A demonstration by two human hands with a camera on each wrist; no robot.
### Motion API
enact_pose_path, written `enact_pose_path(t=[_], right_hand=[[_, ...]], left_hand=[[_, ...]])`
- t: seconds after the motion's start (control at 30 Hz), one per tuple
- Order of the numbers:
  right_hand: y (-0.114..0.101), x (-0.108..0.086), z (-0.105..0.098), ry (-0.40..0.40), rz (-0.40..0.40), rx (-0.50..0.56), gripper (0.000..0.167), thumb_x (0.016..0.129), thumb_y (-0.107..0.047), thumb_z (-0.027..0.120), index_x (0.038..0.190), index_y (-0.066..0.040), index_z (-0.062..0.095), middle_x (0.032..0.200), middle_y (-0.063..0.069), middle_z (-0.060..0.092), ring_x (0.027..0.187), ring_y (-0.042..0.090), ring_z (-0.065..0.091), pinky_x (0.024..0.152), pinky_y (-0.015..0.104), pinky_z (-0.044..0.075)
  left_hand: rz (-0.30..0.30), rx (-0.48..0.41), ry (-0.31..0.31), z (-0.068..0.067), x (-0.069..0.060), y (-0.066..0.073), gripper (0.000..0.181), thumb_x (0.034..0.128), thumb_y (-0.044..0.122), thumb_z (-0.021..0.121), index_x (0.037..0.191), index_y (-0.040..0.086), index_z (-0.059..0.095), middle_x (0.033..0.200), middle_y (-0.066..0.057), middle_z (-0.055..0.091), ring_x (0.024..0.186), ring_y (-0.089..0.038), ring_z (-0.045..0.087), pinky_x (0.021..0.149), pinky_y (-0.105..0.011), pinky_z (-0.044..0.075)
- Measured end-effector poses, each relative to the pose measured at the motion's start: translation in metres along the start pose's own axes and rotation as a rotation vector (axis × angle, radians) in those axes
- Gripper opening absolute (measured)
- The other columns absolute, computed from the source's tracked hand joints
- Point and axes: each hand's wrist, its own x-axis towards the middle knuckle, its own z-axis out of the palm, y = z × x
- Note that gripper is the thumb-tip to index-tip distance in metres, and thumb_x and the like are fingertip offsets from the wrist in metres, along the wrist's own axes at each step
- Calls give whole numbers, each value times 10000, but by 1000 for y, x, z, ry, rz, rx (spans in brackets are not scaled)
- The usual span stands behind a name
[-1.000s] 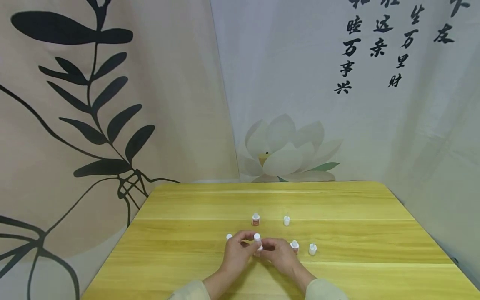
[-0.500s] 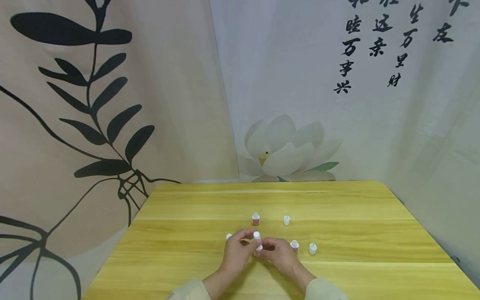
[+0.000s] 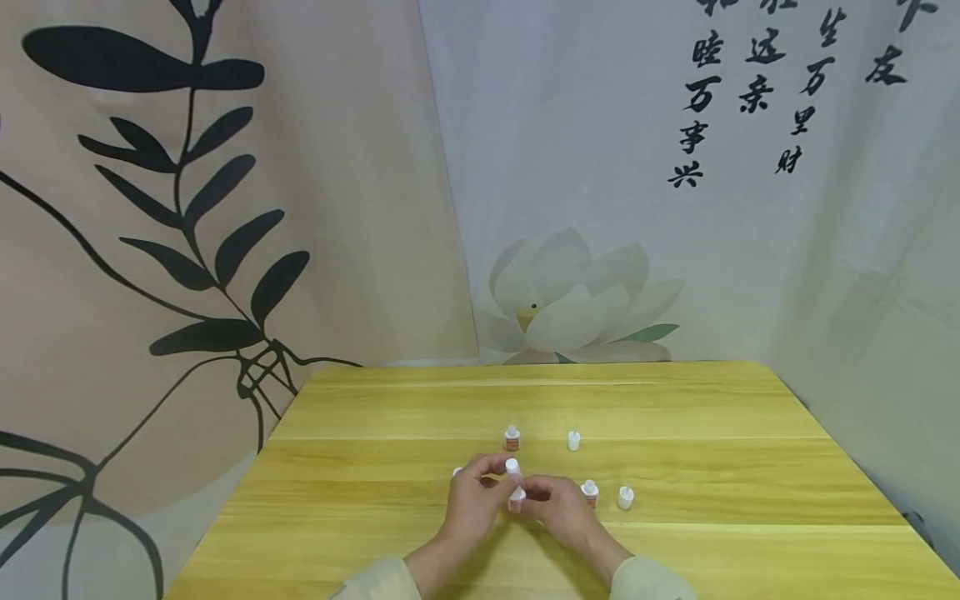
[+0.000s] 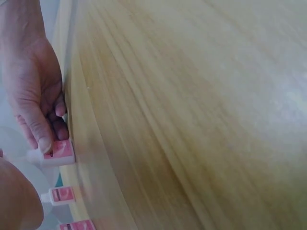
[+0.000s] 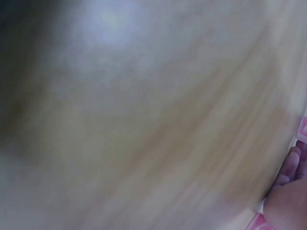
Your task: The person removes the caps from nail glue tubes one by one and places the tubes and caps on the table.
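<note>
In the head view my left hand [image 3: 476, 500] pinches a small white cap-like piece [image 3: 512, 466] between thumb and fingers. Just beneath it, a small white bottle [image 3: 517, 497] with a pink-red label is pinched by my right hand [image 3: 558, 508]. The piece tilts over the bottle's top; whether they touch, I cannot tell. In the left wrist view the right thumb rests on the bottle's pink label [image 4: 60, 149], and the left hand [image 4: 19, 196] shows close to the camera. The right wrist view catches only fingers [image 5: 289, 165] and a bit of pink label [image 5: 303, 128].
Behind the hands stands a labelled bottle [image 3: 512, 439], with a white cap [image 3: 573, 441] to its right. Another bottle [image 3: 590, 492] and white cap [image 3: 626, 498] stand beside the right hand. A white object [image 3: 457, 472] is mostly hidden behind the left hand. All are on a wooden table [image 3: 375, 467].
The white piece in my left hand has risen slightly and shifted a little left, showing more of the bottle below. My right hand stays nearly still with the bottle.
</note>
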Motion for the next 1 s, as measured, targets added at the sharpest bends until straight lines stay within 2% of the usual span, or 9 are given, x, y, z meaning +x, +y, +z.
enact_pose_path(t=[0.27,0.47,0.6,0.87,1.0], right_hand=[[1,1,0,-1,1,6,239,869,-226,769,1074,-105,742,1034,18,730,983,205,650,838,369,536],[1,1,0,-3,11,19,229,864,-220,772,1060,-105,744,1020,15,731,973,195,648,834,368,535],[1,1,0,-5,15,28,231,862,-222,774,1059,-106,744,1021,20,730,975,197,647,839,379,533],[0,1,0,-5,11,28,212,865,-220,771,1043,-109,745,1008,13,729,966,191,646,831,369,533],[0,1,-1,-5,4,24,200,868,-211,767,1037,-105,745,1003,12,729,964,194,646,827,364,535]], left_hand=[[-10,12,31,2,0,6,248,836,53,779,1073,36,710,1004,-67,669,799,-179,596,661,-213,508],[14,14,18,0,-10,33,218,851,-6,742,1060,-35,688,994,-131,661,809,-211,593,668,-214,509],[42,1,17,-1,-13,40,223,846,-10,743,1057,-51,681,987,-138,663,806,-206,592,669,-219,509],[-1,37,32,2,1,8,246,851,42,759,1087,10,695,1007,-77,663,819,-177,595,676,-220,513],[0,27,31,2,3,3,264,847,55,765,1097,15,690,1013,-70,659,816,-177,599,668,-224,517]])
